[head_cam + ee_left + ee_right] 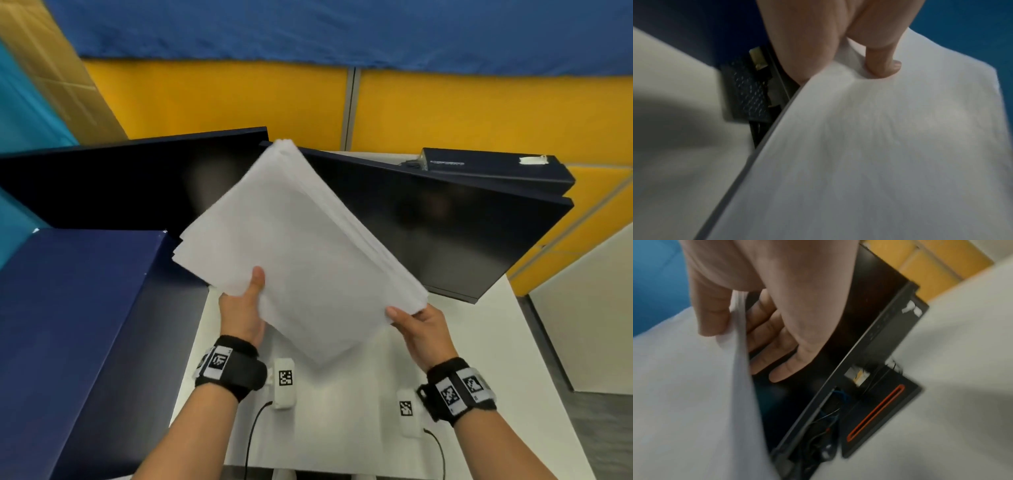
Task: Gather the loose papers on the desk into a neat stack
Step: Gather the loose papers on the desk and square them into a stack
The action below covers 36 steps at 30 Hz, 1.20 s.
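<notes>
A stack of white papers (pixel 298 246) is lifted off the white desk (pixel 472 359) and tilted, its far corner up in front of the monitors. The sheet edges are slightly fanned on the right and left sides. My left hand (pixel 251 291) grips the near left edge, thumb on top; in the left wrist view the thumb (pixel 882 65) presses into the top sheet (pixel 879 146). My right hand (pixel 404 317) pinches the near right corner. In the right wrist view its thumb (pixel 715 313) lies on top of the stack (pixel 684 386) and its fingers (pixel 772 344) lie underneath.
Two dark monitors (pixel 120 185) (pixel 428 226) stand close behind the papers. A dark blue box (pixel 78 325) fills the left side. A dark flat box (pixel 496 168) lies at the back right. A monitor base with an orange slot (pixel 875 413) and cables sit on the desk.
</notes>
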Each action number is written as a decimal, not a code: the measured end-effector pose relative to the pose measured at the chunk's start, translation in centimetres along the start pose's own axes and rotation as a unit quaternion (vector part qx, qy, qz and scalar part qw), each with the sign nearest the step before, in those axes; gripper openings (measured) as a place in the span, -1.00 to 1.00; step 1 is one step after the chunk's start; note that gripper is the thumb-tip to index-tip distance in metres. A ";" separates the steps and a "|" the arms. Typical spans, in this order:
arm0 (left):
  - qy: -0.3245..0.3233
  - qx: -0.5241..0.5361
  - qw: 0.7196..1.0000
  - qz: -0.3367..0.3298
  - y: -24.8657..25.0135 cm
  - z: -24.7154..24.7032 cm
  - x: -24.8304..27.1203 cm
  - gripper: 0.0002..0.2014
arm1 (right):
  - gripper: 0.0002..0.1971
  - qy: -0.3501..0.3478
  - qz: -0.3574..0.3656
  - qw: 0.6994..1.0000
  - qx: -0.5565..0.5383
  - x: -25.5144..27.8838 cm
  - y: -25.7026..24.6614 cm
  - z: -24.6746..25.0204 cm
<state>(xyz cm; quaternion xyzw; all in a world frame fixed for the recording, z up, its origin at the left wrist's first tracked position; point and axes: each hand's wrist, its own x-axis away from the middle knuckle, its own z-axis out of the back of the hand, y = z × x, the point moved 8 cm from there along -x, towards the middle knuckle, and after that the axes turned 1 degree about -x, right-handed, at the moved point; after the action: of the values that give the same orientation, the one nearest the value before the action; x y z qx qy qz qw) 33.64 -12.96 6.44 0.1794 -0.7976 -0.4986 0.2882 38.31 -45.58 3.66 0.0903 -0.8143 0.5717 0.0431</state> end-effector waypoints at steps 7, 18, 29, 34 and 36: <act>-0.089 0.066 0.993 0.029 -1.6 -0.5 0.9 -0.26 | -0.58 0.035 0.033 0.996 -0.072 -0.3 -2.0 -1.9; -0.147 -0.343 0.918 -0.136 2.4 0.6 -1.0 -0.65 | -0.60 0.008 0.125 0.961 0.247 0.6 -4.9 1.7; -0.133 -0.386 0.913 -0.007 -8.9 3.4 -0.9 -0.70 | -0.60 0.015 0.005 0.951 0.310 0.6 3.7 6.8; -0.088 -0.388 0.917 -0.033 -7.3 2.9 -1.8 -0.79 | -0.79 0.081 0.052 0.946 0.309 0.2 1.5 6.5; -0.107 -0.385 0.913 -0.085 -5.4 2.5 -1.5 -0.77 | -0.79 0.072 0.100 0.945 0.304 0.6 -0.3 5.9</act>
<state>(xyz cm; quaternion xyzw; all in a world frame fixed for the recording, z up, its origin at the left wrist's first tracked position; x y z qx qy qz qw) 33.16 -12.74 0.33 0.0676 -0.5514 -0.8059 0.2047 37.93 -51.28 2.04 -0.0240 -0.6012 0.7986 0.0145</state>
